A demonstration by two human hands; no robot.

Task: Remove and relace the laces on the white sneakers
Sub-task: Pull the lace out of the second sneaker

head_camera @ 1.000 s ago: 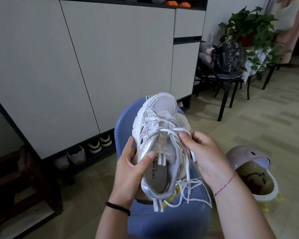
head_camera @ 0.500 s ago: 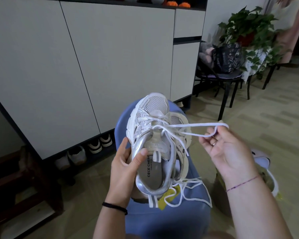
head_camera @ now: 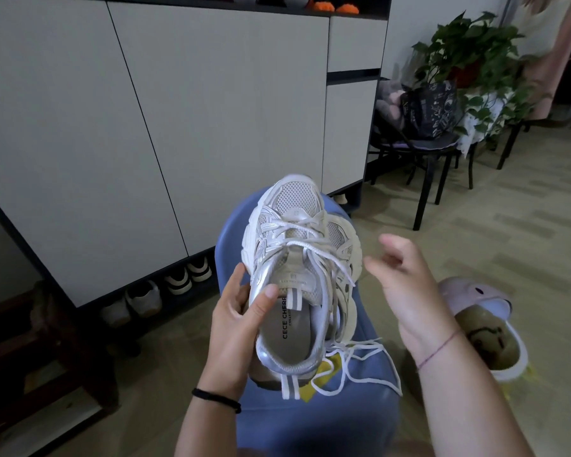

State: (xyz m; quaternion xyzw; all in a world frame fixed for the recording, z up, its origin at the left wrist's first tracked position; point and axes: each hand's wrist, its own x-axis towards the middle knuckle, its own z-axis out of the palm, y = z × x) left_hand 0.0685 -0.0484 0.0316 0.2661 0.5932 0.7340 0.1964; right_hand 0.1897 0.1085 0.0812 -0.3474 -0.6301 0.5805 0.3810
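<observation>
Half a second ago the right grip (head_camera: 406, 278) pinched a loop of lace (head_camera: 327, 255) and drew it out to the right. Now it holds nothing: the fingers are loosely spread and it hangs just right of the sneaker (head_camera: 297, 225), apart from it. The released lace lies slack across the tongue and down the sneaker's right side. The left grip (head_camera: 241, 311) has not changed: fingers curled round the sneaker's left wall, thumb pressed on the collar beside the tongue. The sneaker has shifted slightly and is held above the blue chair (head_camera: 310, 420), toe pointing away, opening toward the camera.

A 2nd sneaker (head_camera: 346, 235) shows just behind the 1st, on its right. Loose lace ends trail over the seat, beside a yellow tag (head_camera: 330, 367).

A pale cabinet (head_camera: 211, 110) fills the left and middle, with shoes (head_camera: 185, 278) lined up in the gap under it. A dark bench (head_camera: 63, 341) stands at lower left. At upper right a black chair (head_camera: 422, 150) carries a bag (head_camera: 429, 107), with a plant (head_camera: 468, 51) behind.

Bare floor (head_camera: 475, 225) lies between the 2 chairs. A pink item (head_camera: 468, 288) sits on the floor near the right forearm.
</observation>
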